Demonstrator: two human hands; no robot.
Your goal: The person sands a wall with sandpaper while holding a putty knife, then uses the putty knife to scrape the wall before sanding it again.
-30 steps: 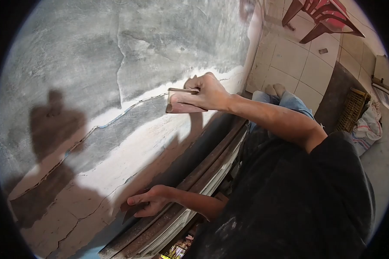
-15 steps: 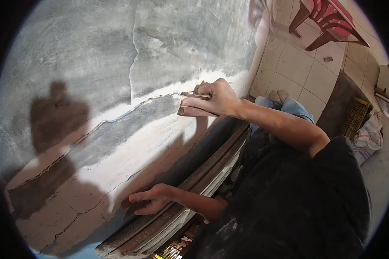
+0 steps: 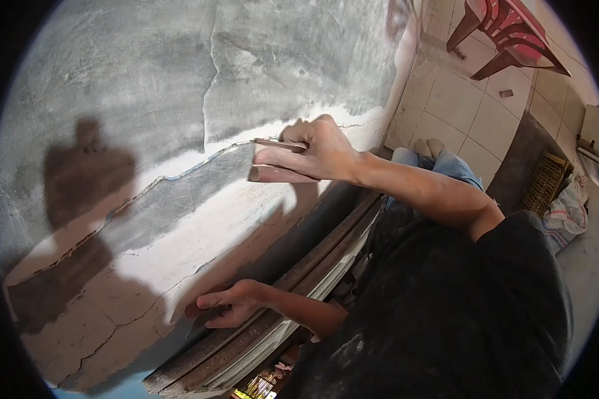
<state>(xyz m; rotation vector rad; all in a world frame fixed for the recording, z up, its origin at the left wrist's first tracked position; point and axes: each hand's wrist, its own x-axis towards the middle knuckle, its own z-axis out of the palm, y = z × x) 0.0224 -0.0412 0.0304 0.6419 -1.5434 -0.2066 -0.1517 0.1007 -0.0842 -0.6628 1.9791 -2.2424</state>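
Right hand (image 3: 329, 151) gripping a folded brown sheet (image 3: 276, 174) at the cracked wall (image 3: 140, 66), left hand (image 3: 236, 306) half-curled near the ledge's (image 3: 246, 332) edge, grip unclear, basket (image 3: 546, 183) beside striped sack (image 3: 569, 211), contents unclear

Texts: none readable | labels, brands: none readable | numbers, signs: none readable

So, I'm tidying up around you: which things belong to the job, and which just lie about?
In the job:
- folded sheet in the right hand
- cracked wall
- perhaps dark piece at the left hand

Just lying about, it seems:
- red chair
- basket
- striped sack
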